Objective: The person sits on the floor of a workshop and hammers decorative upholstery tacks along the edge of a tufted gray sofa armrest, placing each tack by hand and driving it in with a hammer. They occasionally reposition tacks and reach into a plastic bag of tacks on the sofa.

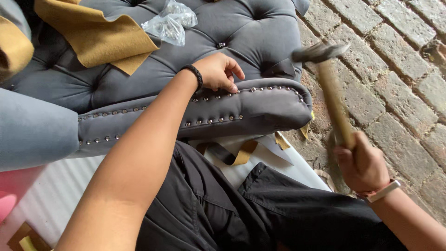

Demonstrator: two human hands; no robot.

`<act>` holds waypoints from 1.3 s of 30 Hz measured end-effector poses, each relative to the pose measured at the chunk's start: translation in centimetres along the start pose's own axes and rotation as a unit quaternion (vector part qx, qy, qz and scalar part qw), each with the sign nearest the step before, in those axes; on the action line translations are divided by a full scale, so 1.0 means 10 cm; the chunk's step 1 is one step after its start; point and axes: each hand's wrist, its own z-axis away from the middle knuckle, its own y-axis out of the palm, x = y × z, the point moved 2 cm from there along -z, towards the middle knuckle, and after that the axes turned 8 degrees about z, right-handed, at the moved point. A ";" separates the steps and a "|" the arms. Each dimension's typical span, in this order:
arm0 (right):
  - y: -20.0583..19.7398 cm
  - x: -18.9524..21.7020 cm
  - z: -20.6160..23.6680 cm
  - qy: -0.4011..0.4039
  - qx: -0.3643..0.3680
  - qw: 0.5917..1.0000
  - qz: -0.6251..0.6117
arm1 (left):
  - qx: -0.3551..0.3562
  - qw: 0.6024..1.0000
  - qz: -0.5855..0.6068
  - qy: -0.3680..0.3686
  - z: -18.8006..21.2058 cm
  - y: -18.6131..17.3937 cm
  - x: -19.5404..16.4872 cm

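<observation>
Right hand (361,163) clenched on a wooden-handled hammer (331,88), head raised (blurred) above the brick floor (395,60). Left hand (218,72) pinching at the studded edge of a grey tufted seat (241,104), fingertips touching the nail row. Beyond, mustard fabric (97,39) and a clear plastic bag (169,21) lying on the upholstery.

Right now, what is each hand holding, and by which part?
The right hand grips a hammer by the lower end of its wooden handle. The left hand pinches something tiny at the grey upholstered edge; what it is cannot be told.

There is one camera, worn on the person's head. It looks down, close in, over the lap at a grey padded seat (204,69) and brick floor (395,60).
</observation>
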 end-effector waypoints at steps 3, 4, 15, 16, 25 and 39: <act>0.01 0.01 -0.02 0.104 0.105 0.987 0.059 | -0.012 1.000 -0.017 0.017 0.02 -0.01 -0.02; 0.02 0.02 -0.02 0.140 0.139 0.977 0.079 | -0.017 0.999 -0.020 0.024 0.03 -0.01 -0.03; 0.17 -0.12 -0.02 -0.098 -0.074 0.992 0.039 | -0.043 0.997 -0.055 0.034 0.09 -0.01 -0.04; 0.16 -0.14 0.01 -0.143 -0.154 0.978 0.000 | -0.049 0.996 -0.069 0.043 0.09 -0.01 -0.05; 0.23 -0.26 -0.04 -0.094 -0.115 0.986 0.071 | -0.079 0.995 -0.068 0.012 0.10 -0.07 -0.03; 0.17 -0.22 -0.17 0.022 -0.027 0.997 0.069 | -0.428 0.855 -0.291 0.033 -0.21 -0.32 0.13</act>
